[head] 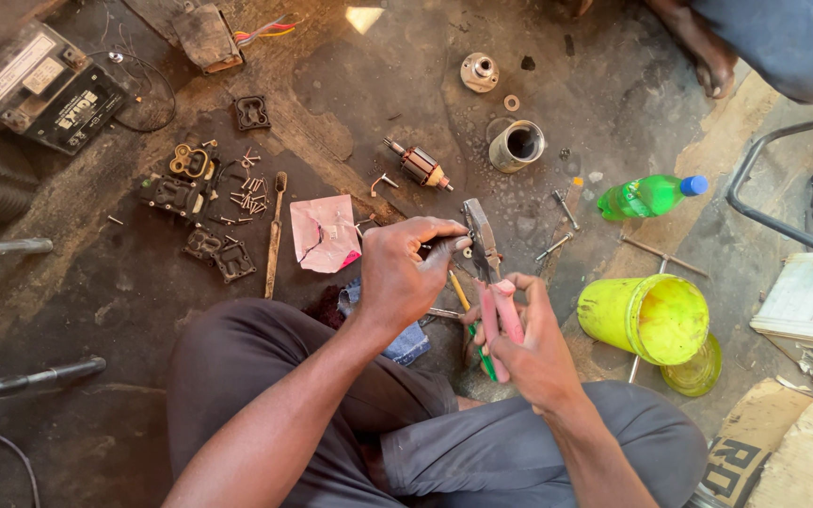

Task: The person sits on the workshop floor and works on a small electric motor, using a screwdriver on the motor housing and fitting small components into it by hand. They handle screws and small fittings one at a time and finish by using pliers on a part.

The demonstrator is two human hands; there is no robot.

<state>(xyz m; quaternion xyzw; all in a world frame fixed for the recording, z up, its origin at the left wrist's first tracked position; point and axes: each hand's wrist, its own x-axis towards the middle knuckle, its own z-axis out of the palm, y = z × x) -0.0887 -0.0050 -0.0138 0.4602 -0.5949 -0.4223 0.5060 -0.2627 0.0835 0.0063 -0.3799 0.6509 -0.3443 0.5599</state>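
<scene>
Soft, even daylight, perhaps open shade; shadows are faint. A bright patch of glare (363, 18) marks the oily floor (406, 75) at top. Edges bend slightly, wide-angle; focus is sharp.

small part pinched in left hand (405, 273): covered by fingers, too small to tell | pliers (487, 273) handles: partly wrapped by right hand (531, 343) | screwdriver (472, 327): mostly behind both hands | another person's foot (698, 42): cut by top edge | battery (41, 85): clipped at left edge
</scene>
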